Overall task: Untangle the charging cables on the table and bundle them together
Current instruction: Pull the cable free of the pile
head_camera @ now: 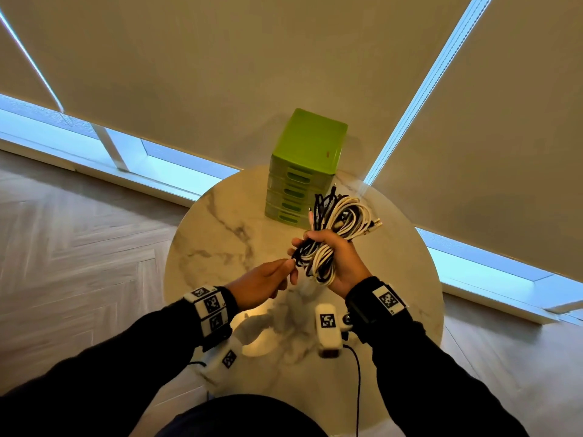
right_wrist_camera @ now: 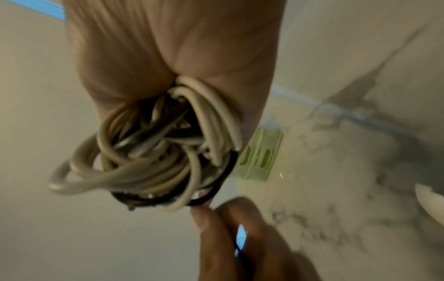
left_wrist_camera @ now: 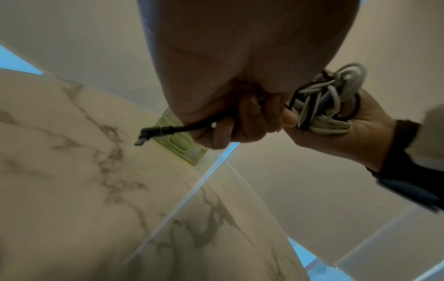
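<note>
A coiled bundle of white and black charging cables [head_camera: 334,234] is held above the round marble table [head_camera: 220,234]. My right hand [head_camera: 339,257] grips the bundle [right_wrist_camera: 153,152] around its middle, loops sticking out both ends. My left hand [head_camera: 268,280] pinches a loose black cable end [left_wrist_camera: 168,130] that leads from the bundle [left_wrist_camera: 329,102]; its plug [left_wrist_camera: 141,139] sticks out past my fingers [left_wrist_camera: 216,133]. The two hands are close together, over the table's middle.
A green plastic drawer unit [head_camera: 303,165] stands at the table's far side, just behind the bundle. Window blinds [head_camera: 220,74] hang beyond the table. Wood floor [head_camera: 79,231] lies to the left. A thin black wire [head_camera: 358,383] hangs from my right wrist device.
</note>
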Demonstrator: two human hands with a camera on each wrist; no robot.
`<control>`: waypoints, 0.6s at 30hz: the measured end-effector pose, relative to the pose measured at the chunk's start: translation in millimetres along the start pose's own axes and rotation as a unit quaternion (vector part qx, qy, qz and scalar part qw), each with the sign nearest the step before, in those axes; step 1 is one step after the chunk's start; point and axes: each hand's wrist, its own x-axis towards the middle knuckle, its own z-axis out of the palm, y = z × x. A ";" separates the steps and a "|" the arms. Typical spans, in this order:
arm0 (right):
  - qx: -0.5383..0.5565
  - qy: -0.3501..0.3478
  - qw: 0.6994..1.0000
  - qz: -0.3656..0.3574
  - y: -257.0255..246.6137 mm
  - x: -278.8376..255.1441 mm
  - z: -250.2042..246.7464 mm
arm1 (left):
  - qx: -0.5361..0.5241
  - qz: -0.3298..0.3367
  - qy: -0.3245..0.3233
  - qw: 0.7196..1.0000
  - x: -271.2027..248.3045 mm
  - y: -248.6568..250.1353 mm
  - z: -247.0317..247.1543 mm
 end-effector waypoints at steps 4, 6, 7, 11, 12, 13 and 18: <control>0.064 -0.056 0.996 0.007 5.9 -2.6 6.1 | -0.030 -0.021 -0.011 0.999 2.6 10.9 -5.9; 0.081 -0.080 0.993 -0.004 3.8 -4.4 4.6 | -0.022 -0.021 -0.041 0.999 0.2 16.1 -8.1; 0.074 -0.085 0.994 -0.006 1.9 -5.7 3.9 | -0.005 -0.020 -0.051 0.998 -0.6 17.6 -10.1; -0.007 -0.070 0.997 0.010 -4.6 -4.9 -4.6 | 0.142 0.011 -0.025 0.990 2.0 13.1 -33.1; -0.035 -0.058 0.998 0.016 -6.0 -3.7 -9.3 | 0.198 0.018 -0.017 0.980 2.1 9.7 -41.7; -0.066 -0.043 0.997 0.024 -7.6 -3.8 -13.5 | 0.259 0.031 -0.007 0.965 1.1 6.9 -50.0; -0.172 -0.018 0.985 0.011 -10.6 -10.0 -20.0 | 0.304 0.079 0.045 0.948 -1.6 8.3 -75.3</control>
